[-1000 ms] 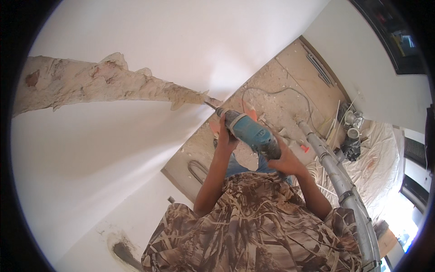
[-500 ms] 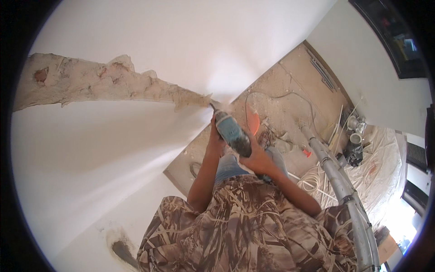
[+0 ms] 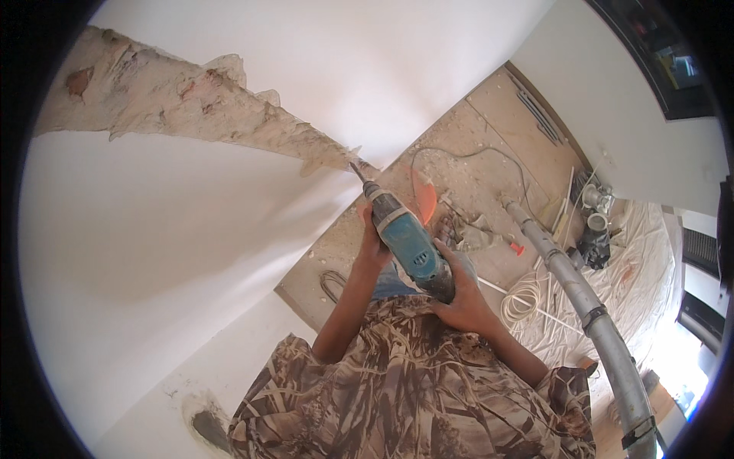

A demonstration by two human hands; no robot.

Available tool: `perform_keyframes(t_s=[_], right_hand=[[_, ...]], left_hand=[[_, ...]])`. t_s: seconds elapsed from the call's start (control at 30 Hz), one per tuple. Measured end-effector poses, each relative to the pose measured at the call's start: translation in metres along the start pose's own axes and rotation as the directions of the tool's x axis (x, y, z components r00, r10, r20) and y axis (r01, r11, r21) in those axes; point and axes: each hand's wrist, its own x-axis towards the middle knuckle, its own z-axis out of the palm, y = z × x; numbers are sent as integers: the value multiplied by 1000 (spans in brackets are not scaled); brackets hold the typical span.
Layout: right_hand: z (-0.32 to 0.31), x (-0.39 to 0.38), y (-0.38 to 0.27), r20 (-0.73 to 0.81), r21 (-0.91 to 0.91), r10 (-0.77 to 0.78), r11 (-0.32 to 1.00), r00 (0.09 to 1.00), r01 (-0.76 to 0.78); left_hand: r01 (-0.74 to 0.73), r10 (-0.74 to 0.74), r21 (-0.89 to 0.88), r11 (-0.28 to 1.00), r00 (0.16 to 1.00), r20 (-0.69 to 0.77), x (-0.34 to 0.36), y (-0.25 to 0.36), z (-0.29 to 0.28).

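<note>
Wall: white point(image 3: 199, 206), at left; its rough exposed band point(image 3: 191, 99) narrows toward the debris-strewn floor point(image 3: 474, 134).
Drill: blue and dark point(image 3: 411, 245), centred between the hands; its bit point(image 3: 359, 173) points far-left at the band's narrow end, contact uncertain.
Good practice: steady, even pressure from both arms and a shallow bit angle would probably limit slipping and gouging.
Left hand point(image 3: 372, 239): wrapped around the drill's front, behind the chuck; fingers partly hidden.
Right hand point(image 3: 464, 300): closed about the drill's rear, gap filled by the housing; trigger not visible.
Right side: grey pipe point(image 3: 564, 277), pale coiled cable point(image 3: 511, 310).
</note>
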Motion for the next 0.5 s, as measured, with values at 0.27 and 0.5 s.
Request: perform_keyframes(t_s=[0.27, 0.5], right_hand=[[56, 33, -16, -8, -13, 11, 1000, 1000, -11], [80, 56, -53, 126, -182, 43, 983, 991, -20]], left_hand=[[5, 4, -80, 997, 995, 104, 15, 45, -49], [316, -212, -485, 815, 942, 259, -13, 72, -37]])
